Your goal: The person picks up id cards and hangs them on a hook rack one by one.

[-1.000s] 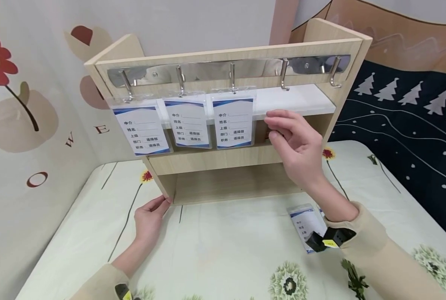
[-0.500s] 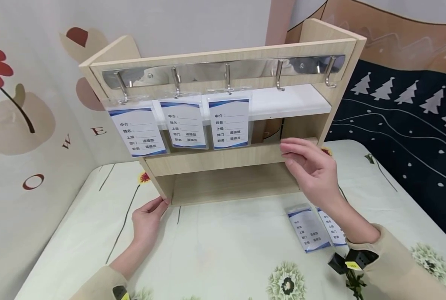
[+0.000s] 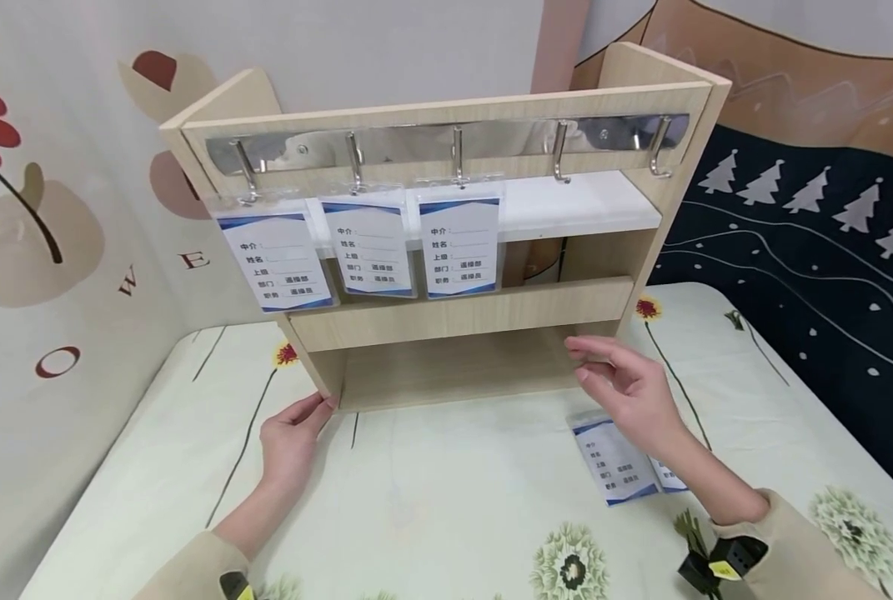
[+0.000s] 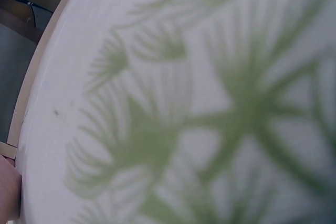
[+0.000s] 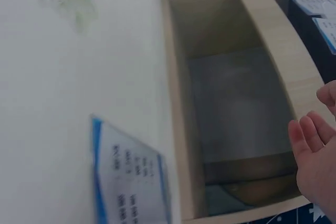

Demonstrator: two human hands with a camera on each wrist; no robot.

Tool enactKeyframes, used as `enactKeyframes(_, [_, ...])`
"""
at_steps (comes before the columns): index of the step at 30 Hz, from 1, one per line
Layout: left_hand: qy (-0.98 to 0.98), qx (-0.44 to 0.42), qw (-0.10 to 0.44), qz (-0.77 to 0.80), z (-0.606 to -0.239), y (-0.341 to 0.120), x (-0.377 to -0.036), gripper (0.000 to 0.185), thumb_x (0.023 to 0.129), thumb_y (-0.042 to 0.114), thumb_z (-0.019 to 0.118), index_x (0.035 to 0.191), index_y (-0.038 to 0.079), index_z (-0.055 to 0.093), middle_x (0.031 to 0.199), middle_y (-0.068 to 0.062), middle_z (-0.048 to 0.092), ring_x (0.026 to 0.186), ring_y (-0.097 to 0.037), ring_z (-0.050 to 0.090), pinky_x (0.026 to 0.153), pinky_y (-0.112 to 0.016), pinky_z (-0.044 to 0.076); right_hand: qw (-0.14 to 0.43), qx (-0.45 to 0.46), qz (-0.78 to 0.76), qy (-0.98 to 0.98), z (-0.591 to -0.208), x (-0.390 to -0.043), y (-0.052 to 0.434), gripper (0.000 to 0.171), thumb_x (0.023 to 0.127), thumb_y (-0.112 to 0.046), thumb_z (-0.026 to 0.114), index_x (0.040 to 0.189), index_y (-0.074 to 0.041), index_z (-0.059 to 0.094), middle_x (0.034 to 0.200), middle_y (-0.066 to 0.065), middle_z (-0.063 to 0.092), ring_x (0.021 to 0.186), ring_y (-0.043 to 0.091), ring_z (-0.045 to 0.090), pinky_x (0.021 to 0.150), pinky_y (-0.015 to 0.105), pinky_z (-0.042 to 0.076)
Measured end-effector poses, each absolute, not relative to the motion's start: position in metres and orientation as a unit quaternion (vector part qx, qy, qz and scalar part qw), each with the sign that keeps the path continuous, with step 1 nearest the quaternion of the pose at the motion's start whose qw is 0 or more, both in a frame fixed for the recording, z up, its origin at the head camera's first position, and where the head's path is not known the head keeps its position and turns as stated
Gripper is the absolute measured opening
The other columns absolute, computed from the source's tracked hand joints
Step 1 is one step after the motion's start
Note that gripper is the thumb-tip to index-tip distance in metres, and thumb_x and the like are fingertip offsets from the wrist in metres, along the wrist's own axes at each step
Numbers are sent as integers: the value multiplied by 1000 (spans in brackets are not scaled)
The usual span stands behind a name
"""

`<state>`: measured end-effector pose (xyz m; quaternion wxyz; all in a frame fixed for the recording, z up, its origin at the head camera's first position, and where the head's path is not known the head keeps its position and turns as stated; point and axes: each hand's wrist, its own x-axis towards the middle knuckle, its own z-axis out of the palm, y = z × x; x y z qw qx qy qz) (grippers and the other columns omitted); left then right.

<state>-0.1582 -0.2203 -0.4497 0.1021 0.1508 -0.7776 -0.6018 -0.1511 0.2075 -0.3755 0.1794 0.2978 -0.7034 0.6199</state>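
Note:
A light wooden shelf unit [image 3: 461, 312] carries a metal hook rail [image 3: 506, 143] across its front. Three badge cards in clear sleeves hang from its left hooks: the left card [image 3: 277, 265], the middle card [image 3: 371, 250] and the right card [image 3: 459, 250]. My left hand [image 3: 290, 437] pinches the unit's lower left corner. My right hand [image 3: 634, 400] hovers before the lower right side, fingers loosely bent with nothing in them. Under it on the cloth lies a loose badge card [image 3: 614, 467], beside another card [image 3: 669, 475] partly hidden by the wrist.
A white shelf board [image 3: 589, 204] sits behind the hooks. The two right hooks, including the end hook [image 3: 658, 150], bear no card. A flowered cloth [image 3: 446, 500] covers the table. A printed curtain [image 3: 93, 333] borders the left side, a dark tree-patterned cloth [image 3: 806, 283] the right.
My right hand has come down and to the right from beside the hanging cards to above the loose ones. My left hand stays at the lower corner.

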Motion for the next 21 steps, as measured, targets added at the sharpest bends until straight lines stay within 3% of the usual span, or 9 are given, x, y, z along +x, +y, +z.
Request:
enactKeyframes(7, [-773,153,112,-605,-451,-219,-159,37,96,21,75,126,0,71,119,-14,72,90,11,64,80,-11,53,117,219,535,-807,-389,-145,224,41,93,15,65,132,7,62,129,22,64,112,2,61,92,16,52])
enactKeyframes(14, [-777,151,113,-600,-451,-219,-158,36,97,20,73,126,-1,71,118,-13,73,90,11,64,79,-11,53,6,242,466,-851,-402,-145,245,50,92,6,71,141,4,56,137,23,60,114,27,61,90,25,56])
enactKeyframes(21, [-778,148,115,-599,-450,-218,-157,35,97,18,73,126,-1,71,113,-9,75,91,11,64,79,-11,53,-30,240,426,-872,-407,-147,256,53,93,-1,74,143,4,54,126,17,66,110,33,64,90,30,57])
